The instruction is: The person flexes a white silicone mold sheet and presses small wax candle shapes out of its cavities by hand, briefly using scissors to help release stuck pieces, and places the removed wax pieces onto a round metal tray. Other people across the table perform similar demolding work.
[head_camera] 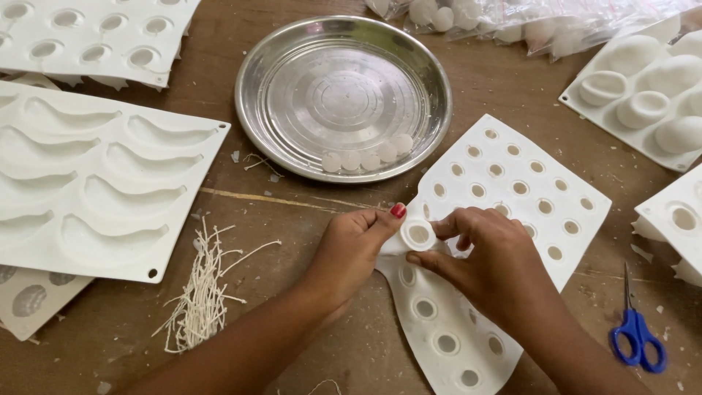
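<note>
Four white wax balls point(368, 157) sit in one steel plate point(342, 95); one pair of blue scissors point(638, 333) lies to my right; my left hand point(351, 249) and right hand point(482, 256), fingers closed, pinch the white silicone mould point(504, 219) between them, bending one cup upward; wrists angle inward.

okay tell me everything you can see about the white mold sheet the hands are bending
The white mold sheet looks like soft, flexible silicone, dotted with rows of small round cavities. It lies on the wooden table below the round metal tray, bent upward in the middle. The left hand pinches the folded edge, while the right hand presses around one popped-up cavity. Its far corner lies flat; the near end curves toward the camera.
</note>
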